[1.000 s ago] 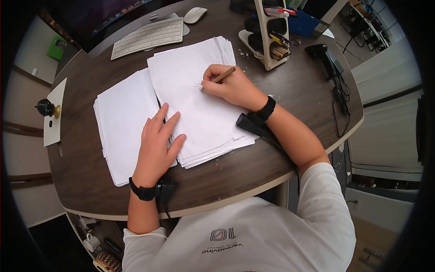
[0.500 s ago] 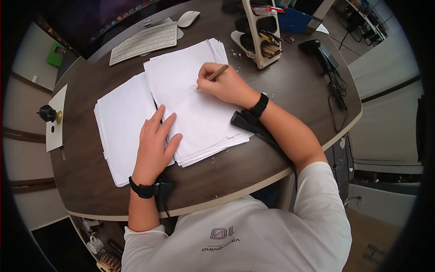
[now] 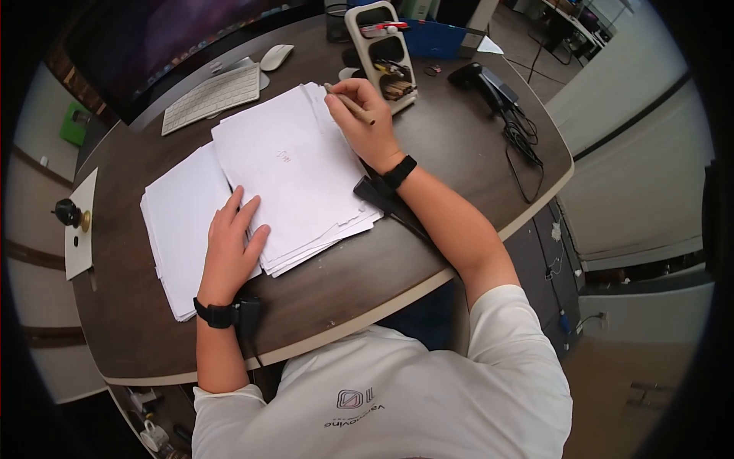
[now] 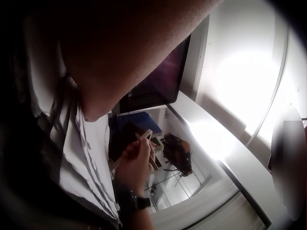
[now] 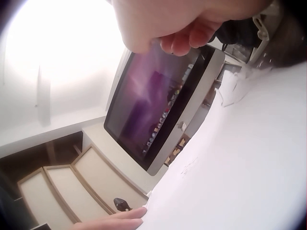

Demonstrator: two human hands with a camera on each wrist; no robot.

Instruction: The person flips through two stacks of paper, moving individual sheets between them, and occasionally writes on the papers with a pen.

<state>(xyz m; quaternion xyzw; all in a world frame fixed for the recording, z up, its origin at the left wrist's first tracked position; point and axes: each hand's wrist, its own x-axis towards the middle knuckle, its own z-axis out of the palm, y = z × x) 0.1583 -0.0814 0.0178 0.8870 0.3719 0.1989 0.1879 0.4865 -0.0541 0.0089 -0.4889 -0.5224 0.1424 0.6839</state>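
A stack of white paper [image 3: 283, 199] lies on the desk, with small pencil marks [image 3: 284, 156] on its top sheet. My right hand [image 3: 367, 126] holds a brown pencil [image 3: 359, 112] over the stack's far right corner, away from the marks. In the left wrist view the same right hand [image 4: 133, 167] shows with the pencil between its fingers. My left hand [image 3: 233, 249] rests with its fingers spread across the near left edge of the stack. Beneath it is a second paper pile [image 3: 183, 222], partly covered by the hand.
Beyond the paper stand a keyboard [image 3: 212, 99], a mouse [image 3: 277, 57] and a monitor [image 5: 153, 105]. A pen holder [image 3: 375, 19] with pencils and pens is just past my right hand. A barcode scanner [image 3: 482, 84] with a coiled cable lies at the right.
My right hand has lifted off the marks and moved with the pencil to the stack's far right corner, leaving the marks uncovered. My left hand stays on the paper. The head view has turned.
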